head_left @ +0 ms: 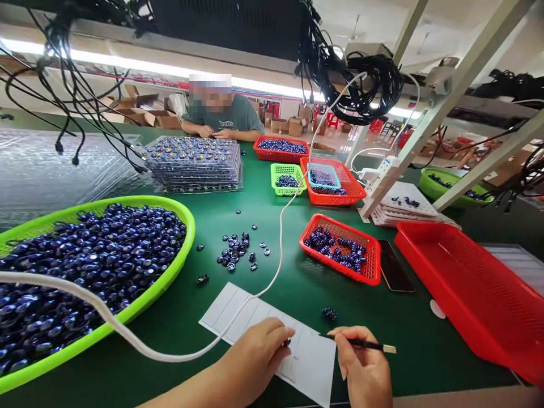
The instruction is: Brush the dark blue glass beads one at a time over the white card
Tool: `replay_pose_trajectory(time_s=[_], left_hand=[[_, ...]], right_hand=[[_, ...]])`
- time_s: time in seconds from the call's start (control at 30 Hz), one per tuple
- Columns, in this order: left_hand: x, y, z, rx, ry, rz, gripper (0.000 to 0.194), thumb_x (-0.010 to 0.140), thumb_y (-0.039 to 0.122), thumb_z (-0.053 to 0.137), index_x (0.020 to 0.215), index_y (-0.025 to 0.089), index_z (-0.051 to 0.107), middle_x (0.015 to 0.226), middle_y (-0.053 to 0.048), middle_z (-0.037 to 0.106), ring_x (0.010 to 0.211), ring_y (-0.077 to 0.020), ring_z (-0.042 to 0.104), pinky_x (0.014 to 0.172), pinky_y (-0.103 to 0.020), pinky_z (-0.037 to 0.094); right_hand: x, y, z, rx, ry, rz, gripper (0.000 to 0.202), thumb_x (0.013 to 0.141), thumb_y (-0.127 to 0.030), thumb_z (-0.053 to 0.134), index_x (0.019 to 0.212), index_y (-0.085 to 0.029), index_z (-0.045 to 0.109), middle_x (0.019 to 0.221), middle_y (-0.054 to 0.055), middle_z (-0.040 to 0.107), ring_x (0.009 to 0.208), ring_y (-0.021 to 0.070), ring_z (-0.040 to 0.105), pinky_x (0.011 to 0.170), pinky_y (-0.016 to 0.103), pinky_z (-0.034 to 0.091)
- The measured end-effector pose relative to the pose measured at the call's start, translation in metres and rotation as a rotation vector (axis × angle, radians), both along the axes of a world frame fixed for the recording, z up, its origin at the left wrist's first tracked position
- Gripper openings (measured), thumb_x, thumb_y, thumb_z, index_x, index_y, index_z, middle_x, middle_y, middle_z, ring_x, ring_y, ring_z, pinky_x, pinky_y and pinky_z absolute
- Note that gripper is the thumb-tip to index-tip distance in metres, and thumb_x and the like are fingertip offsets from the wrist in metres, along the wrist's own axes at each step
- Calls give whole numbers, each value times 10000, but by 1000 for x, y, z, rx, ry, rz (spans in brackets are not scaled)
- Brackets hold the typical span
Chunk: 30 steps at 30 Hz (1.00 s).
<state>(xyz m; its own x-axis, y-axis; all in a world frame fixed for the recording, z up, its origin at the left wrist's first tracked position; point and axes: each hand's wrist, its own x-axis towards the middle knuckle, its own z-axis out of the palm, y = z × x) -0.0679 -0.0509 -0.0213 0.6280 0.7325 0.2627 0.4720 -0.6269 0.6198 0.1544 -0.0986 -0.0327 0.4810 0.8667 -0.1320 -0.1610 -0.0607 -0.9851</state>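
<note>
Over a sheet of white lined paper (312,368), my left hand (259,357) pinches a small dark bead-like piece (286,343) between thumb and fingers. My right hand (365,365), at the paper's right edge, holds a thin black tool (365,343) with a gold end, its tip pointing left toward the paper. Just above the right hand lies a small cluster of dark pieces (329,313) on the green table (289,294). More shiny dark blue pieces (233,249) are scattered beyond the paper.
A large green basket (189,226) of dark pieces stands left. A red basket (374,266), a phone (396,266) and a red tray (463,306) are right. A white cable (281,238) crosses the table. Stacked clear trays (195,170) and a person (242,116) are at the far side.
</note>
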Motion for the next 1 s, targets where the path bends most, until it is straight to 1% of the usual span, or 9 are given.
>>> replay_pose_trajectory(time_s=[0.07,0.13,0.2,0.27,0.4,0.53,0.67,0.87,1.0], left_hand=[[10,9,6,-43,-25,30,186,898,95,570,1041,182,650,922,-79,697,805,-195,663,702,-281,555],[21,18,11,-75,-77,30,178,874,68,594,991,176,674,905,-70,699,787,-185,661,684,-273,547],[32,27,11,-100,-174,24,166,863,67,620,952,177,706,893,-63,693,768,-166,658,674,-260,541],[40,34,6,-162,-290,29,122,857,101,666,904,186,740,904,-60,691,781,-155,665,701,-261,548],[44,37,-6,-471,-473,43,46,838,217,742,859,189,772,972,-76,726,896,-184,700,758,-285,579],[42,38,-7,-757,-568,62,150,786,294,792,845,158,767,976,-89,744,919,-200,704,835,-323,594],[42,39,-2,-859,-578,94,222,753,233,794,951,141,759,1012,-92,744,937,-203,703,904,-358,583],[43,36,-2,-865,-607,106,432,737,121,756,1161,155,682,1052,-81,736,949,-186,699,908,-369,594],[43,34,-4,-871,-574,86,457,800,153,725,1249,171,642,1100,-95,745,970,-190,711,931,-391,588]], right_hand=[[6,3,-5,40,40,-42,377,696,-472,861,811,-200,626,841,75,767,411,79,497,369,209,404],[9,6,-9,75,61,-98,361,690,-429,876,818,-203,625,825,70,769,405,79,504,361,207,411],[9,8,-12,113,68,-146,337,706,-399,874,816,-204,621,812,59,770,403,68,499,365,195,410],[7,8,-11,148,78,-167,313,727,-376,864,814,-205,617,812,48,771,403,55,494,376,183,406],[2,6,-5,160,98,-175,299,732,-334,866,809,-200,609,798,43,769,402,49,500,373,176,386],[-1,5,1,161,71,-192,289,746,-320,854,813,-193,603,809,48,766,406,45,501,385,182,395],[-3,2,1,137,20,-190,281,761,-321,841,829,-195,599,825,59,767,426,67,529,393,205,418],[-6,-3,-4,213,-119,-174,240,773,-285,828,850,-195,620,842,69,774,445,95,579,399,221,431],[-7,-4,-4,197,-181,-162,209,799,-276,802,861,-199,617,863,79,769,507,122,624,424,233,450]])
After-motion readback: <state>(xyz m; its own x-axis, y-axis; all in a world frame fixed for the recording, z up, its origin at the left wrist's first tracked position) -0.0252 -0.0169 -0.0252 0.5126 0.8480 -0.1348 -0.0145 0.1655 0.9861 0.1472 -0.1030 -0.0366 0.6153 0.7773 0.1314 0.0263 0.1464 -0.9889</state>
